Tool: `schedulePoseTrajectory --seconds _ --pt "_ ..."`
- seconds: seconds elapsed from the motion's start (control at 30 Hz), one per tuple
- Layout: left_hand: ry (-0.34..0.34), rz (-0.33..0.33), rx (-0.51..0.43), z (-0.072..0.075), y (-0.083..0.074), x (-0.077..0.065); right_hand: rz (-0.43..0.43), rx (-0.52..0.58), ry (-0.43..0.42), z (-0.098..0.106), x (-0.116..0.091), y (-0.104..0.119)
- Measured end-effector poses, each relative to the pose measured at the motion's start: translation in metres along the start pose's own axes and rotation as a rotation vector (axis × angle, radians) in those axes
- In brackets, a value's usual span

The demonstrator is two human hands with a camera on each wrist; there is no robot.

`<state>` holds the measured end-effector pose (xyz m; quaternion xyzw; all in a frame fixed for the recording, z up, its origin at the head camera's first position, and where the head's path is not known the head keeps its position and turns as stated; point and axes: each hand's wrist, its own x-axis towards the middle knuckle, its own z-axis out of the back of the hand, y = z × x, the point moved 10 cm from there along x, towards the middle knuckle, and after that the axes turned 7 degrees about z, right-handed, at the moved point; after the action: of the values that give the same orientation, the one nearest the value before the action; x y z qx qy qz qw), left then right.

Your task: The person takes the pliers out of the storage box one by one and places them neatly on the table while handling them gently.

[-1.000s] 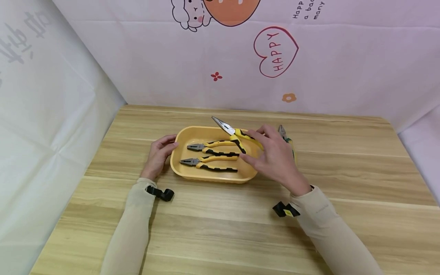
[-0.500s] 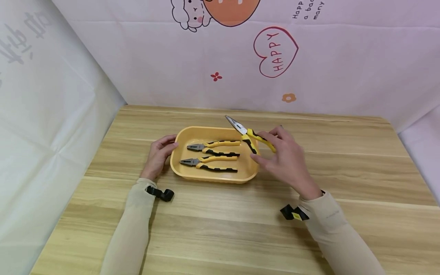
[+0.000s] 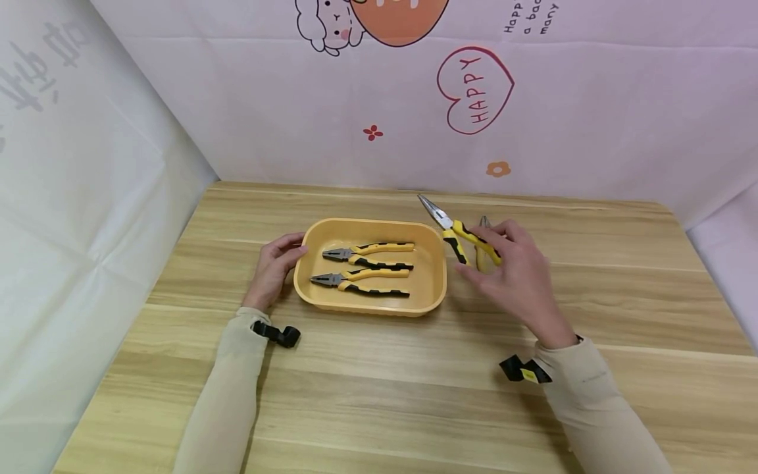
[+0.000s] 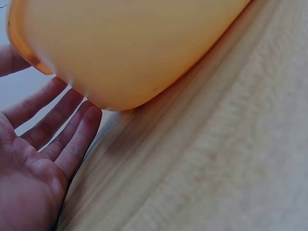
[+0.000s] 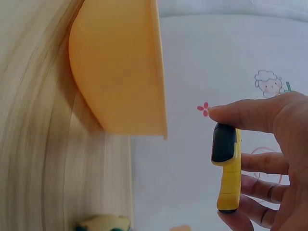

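The long-nose pliers (image 3: 449, 226), held aloft just right of the tray (image 3: 429, 271), look stiff and fairly weighty; the right hand (image 3: 516, 273) sensibly pinches the handles (image 3: 476, 239). The left hand's (image 3: 272, 273) outstretched fingers touch the tray.

- Head view is bright, mostly sharp; soft shadow edges the left sleeve (image 3: 222, 395).
- Left wrist view is dimmer; the tray (image 4: 110, 53) glows orange, the tabletop (image 4: 207, 159) smears.
- Right wrist view blurs a yellowish thing (image 5: 103, 223) below.
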<state>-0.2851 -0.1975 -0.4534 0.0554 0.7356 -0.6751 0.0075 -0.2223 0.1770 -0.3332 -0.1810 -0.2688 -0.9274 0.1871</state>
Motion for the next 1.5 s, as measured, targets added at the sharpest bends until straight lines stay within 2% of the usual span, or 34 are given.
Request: schedulePoseTrajectory --seconds 0.3,0.73,1.5 --pt "-0.001 0.003 0.001 0.001 0.001 0.0 -0.044 -0.002 -0.025 0.012 -0.009 -0.021" --pt "-0.004 0.001 0.005 0.001 0.001 0.0 -0.186 -0.003 -0.019 0.02 -0.022 -0.061" --pt "-0.006 -0.003 -0.004 0.001 0.002 0.001 -0.351 -0.052 0.104 0.014 -0.043 -0.11"
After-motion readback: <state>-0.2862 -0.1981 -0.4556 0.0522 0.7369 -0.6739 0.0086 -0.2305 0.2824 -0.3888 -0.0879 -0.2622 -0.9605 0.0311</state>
